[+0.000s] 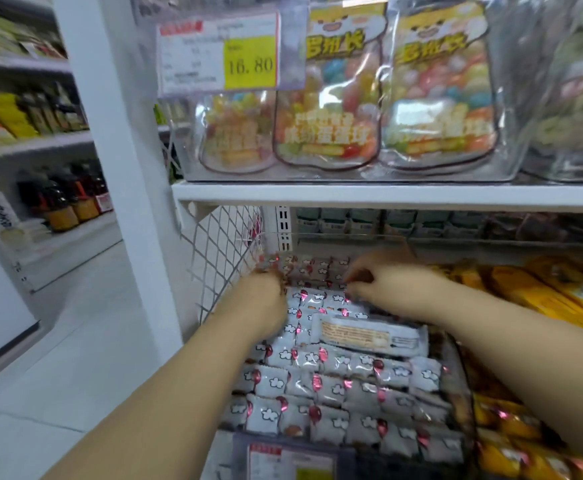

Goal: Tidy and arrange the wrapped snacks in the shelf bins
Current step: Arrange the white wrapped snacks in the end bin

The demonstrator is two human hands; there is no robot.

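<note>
A clear shelf bin [456, 358] holds several rows of small white wrapped snacks [331, 382] printed with clouds and pink balloons. One longer white packet [369, 336] lies face down across the rows. My left hand [266, 299] reaches into the far left of the bin, fingers curled down among the wrappers. My right hand [376, 278] is at the far middle of the bin, its fingers pinched on a small wrapped snack in the back row. Both forearms stretch over the bin.
A white wire mesh panel [220, 258] closes the bin's left side. Orange and yellow snack packs [539, 299] fill the bin to the right. The upper shelf [387, 194] carries bags of coloured candy [331, 98] behind a price tag [219, 53]. Another price label [290, 462] is fixed to the bin's front.
</note>
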